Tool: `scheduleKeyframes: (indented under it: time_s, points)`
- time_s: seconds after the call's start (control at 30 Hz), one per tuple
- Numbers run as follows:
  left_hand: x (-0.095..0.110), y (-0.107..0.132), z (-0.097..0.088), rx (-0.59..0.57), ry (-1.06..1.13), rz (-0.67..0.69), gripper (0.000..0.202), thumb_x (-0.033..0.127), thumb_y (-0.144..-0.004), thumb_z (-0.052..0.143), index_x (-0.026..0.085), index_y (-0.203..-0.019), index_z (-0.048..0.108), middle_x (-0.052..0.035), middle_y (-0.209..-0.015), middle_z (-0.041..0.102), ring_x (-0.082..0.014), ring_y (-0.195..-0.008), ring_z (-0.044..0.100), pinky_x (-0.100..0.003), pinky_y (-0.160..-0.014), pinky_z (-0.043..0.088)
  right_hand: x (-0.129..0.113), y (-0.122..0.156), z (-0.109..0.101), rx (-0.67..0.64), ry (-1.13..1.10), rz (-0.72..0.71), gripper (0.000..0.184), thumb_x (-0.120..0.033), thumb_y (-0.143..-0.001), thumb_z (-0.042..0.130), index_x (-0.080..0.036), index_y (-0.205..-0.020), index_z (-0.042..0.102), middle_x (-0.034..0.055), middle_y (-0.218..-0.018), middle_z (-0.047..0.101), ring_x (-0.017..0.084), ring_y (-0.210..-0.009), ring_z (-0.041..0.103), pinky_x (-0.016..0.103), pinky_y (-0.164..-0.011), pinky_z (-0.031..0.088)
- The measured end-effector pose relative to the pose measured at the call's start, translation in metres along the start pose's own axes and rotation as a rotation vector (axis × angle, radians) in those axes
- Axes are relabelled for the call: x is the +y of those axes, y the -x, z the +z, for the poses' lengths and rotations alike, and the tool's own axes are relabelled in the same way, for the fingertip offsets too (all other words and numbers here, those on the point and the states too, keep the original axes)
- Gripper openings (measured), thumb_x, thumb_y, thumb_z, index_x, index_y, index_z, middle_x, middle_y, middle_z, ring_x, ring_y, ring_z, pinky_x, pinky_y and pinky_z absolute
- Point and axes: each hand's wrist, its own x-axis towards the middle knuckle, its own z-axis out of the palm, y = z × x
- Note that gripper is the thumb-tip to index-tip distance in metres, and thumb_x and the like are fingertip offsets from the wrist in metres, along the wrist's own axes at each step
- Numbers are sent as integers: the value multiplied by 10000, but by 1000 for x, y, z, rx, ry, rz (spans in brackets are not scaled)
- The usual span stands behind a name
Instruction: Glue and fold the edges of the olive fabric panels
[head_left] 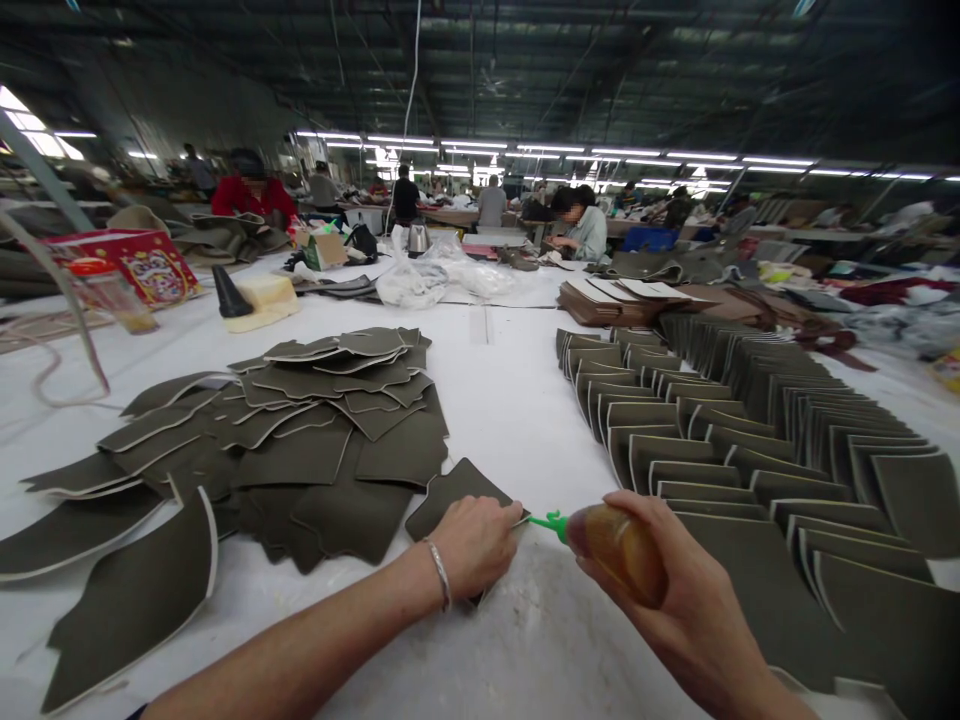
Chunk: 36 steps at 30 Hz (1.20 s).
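My left hand point(474, 543) is closed on a dark grey-green cut piece point(454, 493) with a pale edge, pinning it to the white table point(502, 400). My right hand point(675, 590) grips an amber squeeze bottle point(619, 550). Its green nozzle point(551, 522) points left at the edge of that piece, right by my left fingers. A silver bracelet sits on my left wrist.
A loose heap of the same dark pieces point(300, 440) lies to the left. Overlapping rows of pieces point(750, 430) fill the right side. A red box point(146, 262), a jar, and bags stand farther back. Other people sit and stand at distant tables.
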Motion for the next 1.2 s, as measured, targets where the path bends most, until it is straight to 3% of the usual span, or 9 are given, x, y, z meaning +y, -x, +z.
scheduleKeyframes:
  time_s: [0.13,0.33,0.57,0.87,1.0,1.2]
  points:
    - [1,0,-1,-29,0,-12,362,220,-876,379,243,-1175,582,-90,-909,687,-276,-816,668,-367,-712,504,1,3,0,-43,-60,35,381,-413,-887,653,-296,-1201,471,25,-1087,580,204,-891,621,301,-796,505]
    - [0,3,-1,-13,6,1,376,220,-886,367,249,-1207,562,-85,-909,676,-275,-804,664,-366,-696,499,5,5,-1,27,-45,108,400,-451,-868,670,-293,-1191,496,18,-1045,608,211,-847,630,324,-797,507]
    - [-6,1,0,-20,20,30,386,217,-884,377,248,-1223,561,-76,-912,679,-261,-817,663,-350,-728,494,9,14,2,-12,-116,181,448,-485,-844,690,-291,-1199,499,9,-1022,625,205,-804,637,290,-701,508]
    - [-7,3,0,-9,30,37,430,209,-905,338,253,-1288,527,-76,-909,678,-268,-801,664,-355,-701,496,9,22,3,-47,-185,173,415,-448,-853,696,-297,-1188,501,-2,-1055,603,187,-845,628,248,-737,496]
    - [-6,2,1,-6,25,43,411,218,-916,336,242,-1277,531,-79,-916,679,-271,-814,666,-361,-712,499,9,26,5,10,-184,203,416,-442,-840,707,-286,-1176,517,-1,-1044,597,184,-823,618,244,-722,487]
    - [-7,2,1,-8,23,48,423,224,-929,329,239,-1308,515,-84,-930,681,-277,-831,668,-373,-727,505,-4,38,10,-28,-323,302,405,-469,-854,680,-297,-1178,506,-16,-1089,571,193,-923,586,246,-813,444]
